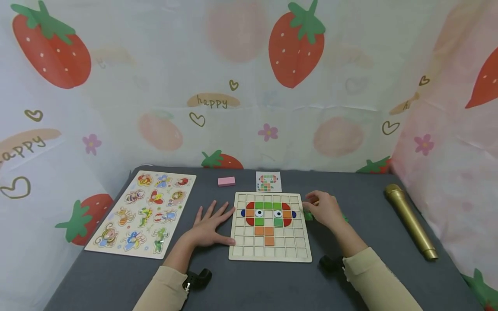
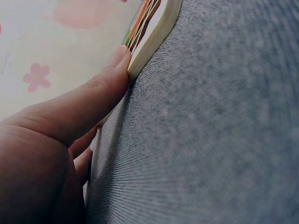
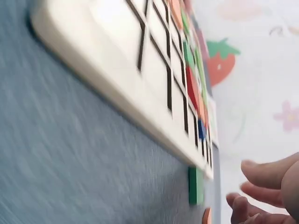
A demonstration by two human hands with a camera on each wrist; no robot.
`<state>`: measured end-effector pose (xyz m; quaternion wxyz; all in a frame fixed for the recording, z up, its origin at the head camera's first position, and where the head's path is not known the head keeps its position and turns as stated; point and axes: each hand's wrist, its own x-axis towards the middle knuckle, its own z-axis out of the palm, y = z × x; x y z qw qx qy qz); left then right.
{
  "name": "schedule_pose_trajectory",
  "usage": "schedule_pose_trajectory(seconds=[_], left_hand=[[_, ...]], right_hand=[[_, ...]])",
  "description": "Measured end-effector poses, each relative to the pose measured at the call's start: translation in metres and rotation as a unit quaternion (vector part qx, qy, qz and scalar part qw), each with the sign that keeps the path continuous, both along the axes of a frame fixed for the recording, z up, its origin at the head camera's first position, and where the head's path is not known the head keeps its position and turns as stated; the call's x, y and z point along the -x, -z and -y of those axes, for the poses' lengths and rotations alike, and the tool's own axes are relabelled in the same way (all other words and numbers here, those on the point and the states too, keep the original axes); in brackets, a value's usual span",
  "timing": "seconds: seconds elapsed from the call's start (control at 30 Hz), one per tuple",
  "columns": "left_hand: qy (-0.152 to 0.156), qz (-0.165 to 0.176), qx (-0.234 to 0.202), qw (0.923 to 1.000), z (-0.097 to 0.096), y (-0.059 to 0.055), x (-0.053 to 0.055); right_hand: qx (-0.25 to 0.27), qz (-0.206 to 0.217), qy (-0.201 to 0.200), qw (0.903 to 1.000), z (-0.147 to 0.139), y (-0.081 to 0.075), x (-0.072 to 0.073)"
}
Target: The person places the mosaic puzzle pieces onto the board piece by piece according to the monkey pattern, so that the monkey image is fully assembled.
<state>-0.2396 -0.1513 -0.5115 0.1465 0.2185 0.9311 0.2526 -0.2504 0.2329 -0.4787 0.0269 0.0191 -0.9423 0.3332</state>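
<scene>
A pale square grid board lies flat, with colored tiles set in it as a face: green, red and orange pieces, two eye tiles and blue pieces at the sides. Below the face are several plain orange tiles. My left hand is spread at the board's left side, its thumb touching the edge. Just past the right edge my right hand hovers over loose pieces, thumb and fingers apart in the right wrist view. A green block and part of an orange piece lie near it.
A small picture card stands behind the board, with a pink block to its left. At the left lies an insect puzzle board. A gold microphone lies at the right edge. A strawberry-print curtain closes off the back.
</scene>
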Motion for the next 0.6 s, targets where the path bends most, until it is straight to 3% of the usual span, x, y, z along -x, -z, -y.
schedule_pose_trajectory(seconds=[0.27,0.6], left_hand=[[-0.002,-0.003,-0.002,1.0,0.0,0.0,0.001],[-0.002,0.001,0.004,1.0,0.0,0.002,0.002]], right_hand=[[-0.034,0.021,0.056,0.9976,-0.015,0.008,0.017],[-0.068,0.032,0.058,0.9955,-0.018,0.012,0.021]])
